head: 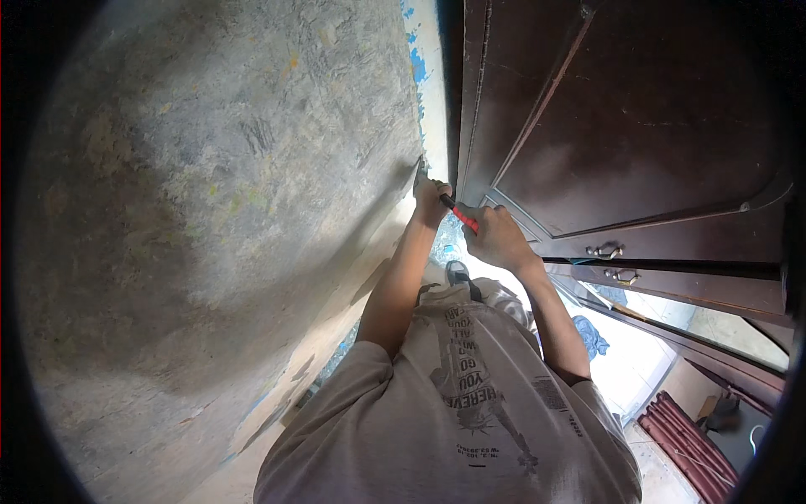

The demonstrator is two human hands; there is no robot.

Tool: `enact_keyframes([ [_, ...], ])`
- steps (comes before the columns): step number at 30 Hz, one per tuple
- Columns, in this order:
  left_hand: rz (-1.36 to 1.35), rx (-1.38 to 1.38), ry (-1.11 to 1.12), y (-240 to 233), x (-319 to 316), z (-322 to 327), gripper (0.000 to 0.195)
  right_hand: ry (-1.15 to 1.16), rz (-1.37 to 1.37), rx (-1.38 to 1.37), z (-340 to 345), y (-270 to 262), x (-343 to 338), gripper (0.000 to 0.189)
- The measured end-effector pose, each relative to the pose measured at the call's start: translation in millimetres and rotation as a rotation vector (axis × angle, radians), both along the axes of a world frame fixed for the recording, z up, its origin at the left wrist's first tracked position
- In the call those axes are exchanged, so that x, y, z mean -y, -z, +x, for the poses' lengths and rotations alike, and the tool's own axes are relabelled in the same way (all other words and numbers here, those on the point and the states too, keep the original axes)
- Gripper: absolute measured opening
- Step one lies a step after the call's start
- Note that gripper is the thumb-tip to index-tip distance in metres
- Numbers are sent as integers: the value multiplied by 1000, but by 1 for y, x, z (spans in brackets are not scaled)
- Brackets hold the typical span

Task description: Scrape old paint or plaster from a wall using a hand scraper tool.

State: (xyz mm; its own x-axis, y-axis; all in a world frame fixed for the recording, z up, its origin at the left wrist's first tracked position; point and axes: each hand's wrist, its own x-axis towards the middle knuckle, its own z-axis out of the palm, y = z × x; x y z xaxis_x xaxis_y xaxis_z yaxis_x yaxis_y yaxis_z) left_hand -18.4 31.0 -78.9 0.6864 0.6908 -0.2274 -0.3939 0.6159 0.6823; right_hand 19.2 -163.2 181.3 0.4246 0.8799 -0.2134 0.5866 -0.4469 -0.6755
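Note:
My left hand is raised at the wall's edge, closed around the front part of a hand tool, with a dark flat blade showing beyond the fingers against the wall. My right hand grips the tool's red and black handle. The rough grey wall fills the left of the view, its paint stripped. Along its right edge runs a white strip with patches of blue paint. The blade's exact type is hidden by my left hand.
A dark brown wooden cabinet with metal handles stands close on the right. Below lie a blue cloth on the pale floor and a dark red ribbed object. Flakes of debris cover the floor near my foot.

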Motion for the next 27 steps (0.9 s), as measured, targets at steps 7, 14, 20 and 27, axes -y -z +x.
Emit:
enact_keyframes([
  [7, -346, -149, 47, -14, 11, 17, 22, 67, 45, 41, 12, 44, 1, 21],
  [14, -541, -81, -39, -81, 14, 19, 28, 49, 64, 40, 7, 4, 5, 15],
  [20, -629, -66, -71, -77, 12, 23, 15, 13, -21, 7, 15, -12, 9, 21],
  [27, -601, -197, -41, -16, -11, 16, 37, 20, -21, 13, 8, 20, -9, 24],
])
